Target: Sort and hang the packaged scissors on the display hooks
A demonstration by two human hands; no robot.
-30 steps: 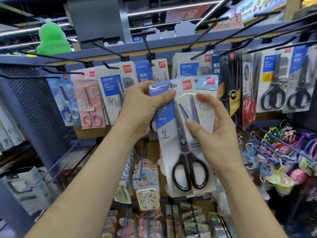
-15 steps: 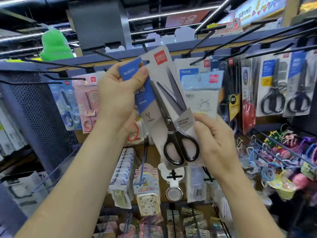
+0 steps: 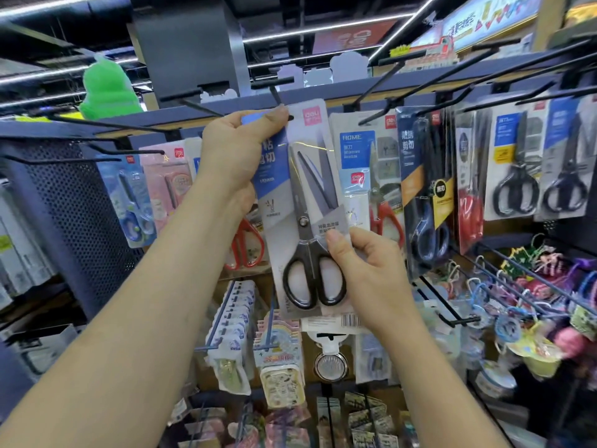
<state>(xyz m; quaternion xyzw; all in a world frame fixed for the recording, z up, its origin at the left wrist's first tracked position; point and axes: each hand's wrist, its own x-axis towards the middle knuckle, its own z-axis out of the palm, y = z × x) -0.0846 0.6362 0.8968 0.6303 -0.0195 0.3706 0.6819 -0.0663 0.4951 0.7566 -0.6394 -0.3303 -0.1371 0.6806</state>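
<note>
So the pack of black-handled scissors (image 3: 307, 202) is held up right under the bare hook (image 3: 277, 95), tilted a bit, with its top edge just about at the hook's tip. The hang hole (image 3: 291, 117) sits just beside the tip, slightly below and to its right, and from what I can see it isn't threaded on yet.

The left hand (image 3: 235, 153) pinches the pack's top corner directly below the hook, thumb on the blue panel right next to the hole. The right hand (image 3: 368, 270) is lower down from the hook and pinches the pack's bottom edge by the handles, thumb on the front. Both hands are gripping that same pack.

I'd say the sorting is done for this one and we're in the hanging step, mid line-up. The next move needs the hole brought square onto the tip, then the card slid back along the hook. That thumb is close to the hole, so it may need to scoot over.

Right of the hook hangs a HOME pack (image 3: 358, 176), and left and lower a pink pack (image 3: 176, 185).
</note>
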